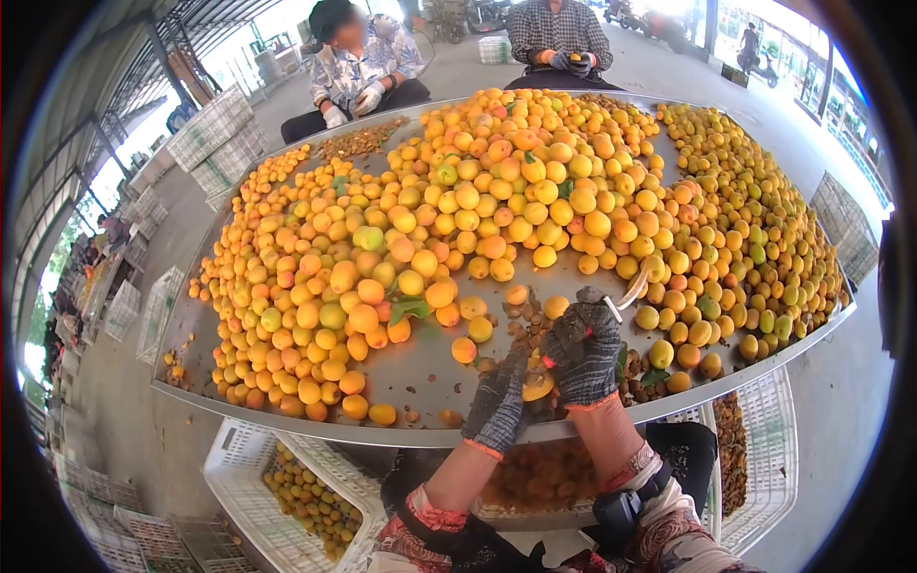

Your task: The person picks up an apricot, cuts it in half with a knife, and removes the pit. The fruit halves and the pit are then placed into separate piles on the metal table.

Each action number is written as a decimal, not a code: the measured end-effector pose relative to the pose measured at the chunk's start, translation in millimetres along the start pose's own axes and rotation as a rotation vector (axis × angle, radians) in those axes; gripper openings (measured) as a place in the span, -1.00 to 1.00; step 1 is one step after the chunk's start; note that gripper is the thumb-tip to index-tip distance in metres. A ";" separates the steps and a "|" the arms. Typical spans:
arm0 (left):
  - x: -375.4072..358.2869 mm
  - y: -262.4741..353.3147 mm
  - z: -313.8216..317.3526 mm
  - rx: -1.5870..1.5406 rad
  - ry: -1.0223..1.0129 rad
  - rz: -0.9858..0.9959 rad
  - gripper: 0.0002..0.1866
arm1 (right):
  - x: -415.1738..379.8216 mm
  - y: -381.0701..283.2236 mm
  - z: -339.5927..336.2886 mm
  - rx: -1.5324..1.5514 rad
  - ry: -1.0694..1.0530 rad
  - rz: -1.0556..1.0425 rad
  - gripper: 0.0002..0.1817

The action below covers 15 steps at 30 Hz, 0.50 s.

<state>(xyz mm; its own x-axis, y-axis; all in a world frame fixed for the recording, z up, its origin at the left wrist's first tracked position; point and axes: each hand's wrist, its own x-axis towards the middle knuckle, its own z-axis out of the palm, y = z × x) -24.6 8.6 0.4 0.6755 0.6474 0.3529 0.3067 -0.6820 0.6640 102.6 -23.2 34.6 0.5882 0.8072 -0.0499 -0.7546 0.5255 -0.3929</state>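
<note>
My left hand, in a dark grey knitted glove with an orange cuff, is closed at the tray's near edge. A yellow-orange apricot sits against its inner side, partly hidden by the fingers. Close beside it, my right hand, gloved alike, is wrapped around a small hand tool. Red shows at the tool's lower end, and a pale curved piece sticks out above the fist; its exact kind is hidden. Around both hands lie apricot stones and loose apricots.
A large metal tray carries heaped apricots, with greener ones at right. White crates with fruit and stones stand below its near edge. Two people sit across, gloved. Stacked crates stand at left.
</note>
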 end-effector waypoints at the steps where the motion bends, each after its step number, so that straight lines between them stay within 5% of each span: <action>1: -0.7 -3.1 2.4 -0.169 -0.047 -0.097 -0.40 | 3.8 -0.5 -3.2 0.014 -0.023 0.029 -0.90; 3: -1.6 -7.5 3.9 -0.335 -0.097 -0.192 -0.37 | 7.4 -1.3 -3.6 0.031 -0.045 0.056 -0.91; 5: -4.3 -11.0 5.8 0.063 -0.041 0.097 -0.37 | 7.5 -3.7 -2.6 0.010 0.048 0.090 -0.91; 9: -5.2 -16.6 20.1 0.141 0.008 0.061 -0.50 | 8.8 1.9 -7.2 0.066 0.015 0.035 -0.89; 11: -3.0 -24.6 34.9 -1.058 0.068 -0.651 -0.46 | 5.4 4.0 -1.7 -0.016 -0.011 -0.156 -0.85; 15: -16.0 -18.8 41.7 -0.681 0.043 -0.329 -0.40 | -1.5 2.5 15.6 0.040 0.254 -0.208 -0.77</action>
<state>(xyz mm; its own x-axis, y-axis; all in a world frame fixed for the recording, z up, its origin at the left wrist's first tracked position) -13.2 -3.2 -45.2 0.5897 0.8034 0.0826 -0.0040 -0.0994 0.9950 95.3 -18.9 48.1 0.7806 0.5916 -0.2019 -0.6188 0.6858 -0.3830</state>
